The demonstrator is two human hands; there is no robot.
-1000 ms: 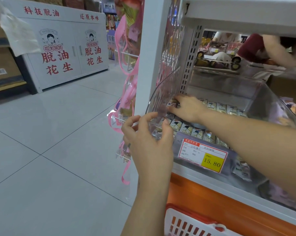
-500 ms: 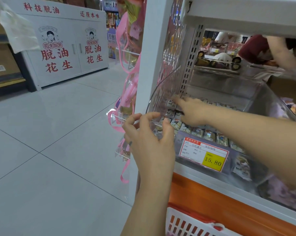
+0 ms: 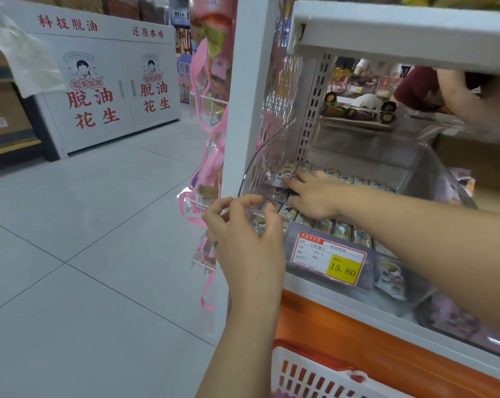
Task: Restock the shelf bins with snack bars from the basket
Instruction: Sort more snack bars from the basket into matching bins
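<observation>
1. In the clear bin (image 3: 271,150) on the shelf (image 3: 329,297), snack bars (image 3: 340,228) lie in flat rows behind the price tag (image 3: 329,261). The basket (image 3: 280,366) sits below the shelf.
2. Your right hand (image 3: 317,196) is inside the bin, fingers straight, pressing the back-left bars and gripping nothing.
3. Your left hand (image 3: 246,242) curls at the bin's front-left corner. Can't tell if it actually grips the clear wall.
4. Bars look light, slick-wrapped and probably crushable. Pinch them by the long edges and don't squeeze.
</observation>
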